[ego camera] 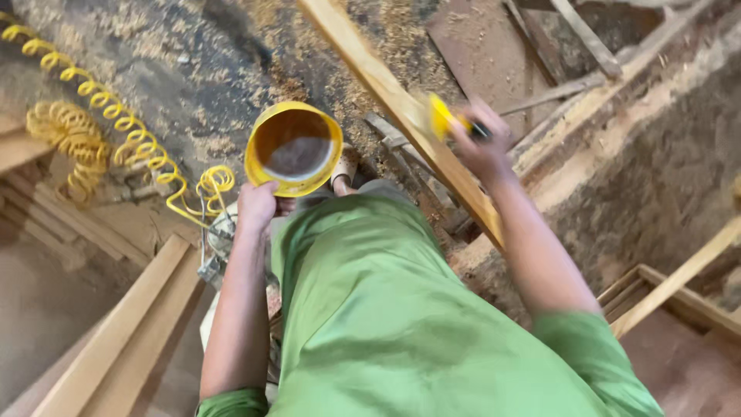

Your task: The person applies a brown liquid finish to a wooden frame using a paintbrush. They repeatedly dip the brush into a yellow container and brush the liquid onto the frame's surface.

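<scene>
The left hand (257,205) is closed on the rim of a yellow bucket (294,148) holding some dark paste or liquid, just left of the long wooden plank (401,116). The right hand (480,145) is clenched around a yellow-handled tool (444,117), blurred, pressed against the plank. Judged from this, steady strokes along the grain, with the bucket kept level close beside the plank, would suit best.
</scene>
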